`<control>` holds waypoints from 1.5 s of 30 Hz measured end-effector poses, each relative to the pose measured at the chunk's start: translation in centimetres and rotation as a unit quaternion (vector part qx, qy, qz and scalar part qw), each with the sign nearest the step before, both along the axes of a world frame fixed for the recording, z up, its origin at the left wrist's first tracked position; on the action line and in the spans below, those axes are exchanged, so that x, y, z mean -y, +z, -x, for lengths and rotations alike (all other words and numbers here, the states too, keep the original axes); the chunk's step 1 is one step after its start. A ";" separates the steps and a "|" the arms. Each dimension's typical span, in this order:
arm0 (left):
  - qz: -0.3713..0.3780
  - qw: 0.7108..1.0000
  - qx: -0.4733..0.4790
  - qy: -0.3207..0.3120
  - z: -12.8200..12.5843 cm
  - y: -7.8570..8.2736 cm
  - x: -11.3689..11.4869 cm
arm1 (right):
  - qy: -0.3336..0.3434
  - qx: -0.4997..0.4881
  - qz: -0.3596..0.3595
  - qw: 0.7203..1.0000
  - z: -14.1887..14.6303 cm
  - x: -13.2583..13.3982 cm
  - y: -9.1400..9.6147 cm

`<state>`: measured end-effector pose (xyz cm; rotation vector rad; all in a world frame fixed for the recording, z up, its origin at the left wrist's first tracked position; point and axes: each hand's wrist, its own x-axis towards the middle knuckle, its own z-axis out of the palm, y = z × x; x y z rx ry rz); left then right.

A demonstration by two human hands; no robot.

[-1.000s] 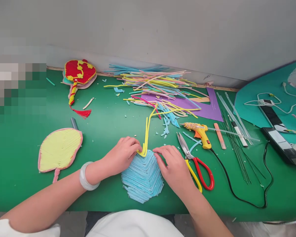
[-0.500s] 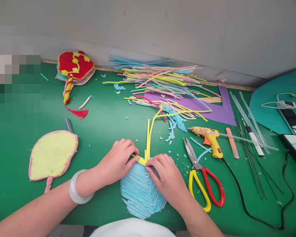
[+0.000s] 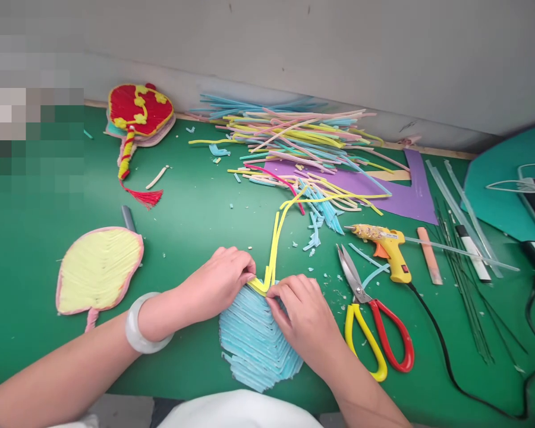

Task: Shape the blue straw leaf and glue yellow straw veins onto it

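A fan-shaped panel of blue pipe cleaners [image 3: 261,342] lies in front of me. Yellow pipe cleaners [image 3: 274,249] stand out from its far edge, bent sideways along that edge. My left hand [image 3: 225,279] pinches the bent left part between thumb and fingertips. On the other side, my right hand [image 3: 305,318] has its thumb and fingers closed at the bend, partly covering the blue panel. What lies under the right fingertips is hidden.
Scissors [image 3: 359,294] and a yellow glue gun [image 3: 386,244] lie to the right. Behind is a heap of pipe cleaners [image 3: 303,137] over purple sheet [image 3: 421,190]. A yellow leaf-shaped fan [image 3: 100,270] lies left, a red fan [image 3: 138,107] beyond it.
My left fingers have shifted slightly along the yellow pipe cleaner and now cover its left end. The right hand stays at the bend. The camera view has shifted a little.
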<state>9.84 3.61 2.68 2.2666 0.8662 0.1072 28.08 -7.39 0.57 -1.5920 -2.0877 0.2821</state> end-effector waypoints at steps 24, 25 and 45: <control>0.026 0.999 0.040 -0.004 -0.7 -0.5 -1.6 | 0.020 0.033 -0.061 0.997 0.7 0.8 2.0; 0.029 0.999 0.040 -0.005 -0.7 -0.5 -1.6 | 0.023 0.034 -0.058 0.997 0.7 0.8 1.9; -0.009 0.999 0.035 -0.038 -0.5 -1.1 -1.1 | 0.053 0.021 -0.004 0.998 0.3 0.9 1.5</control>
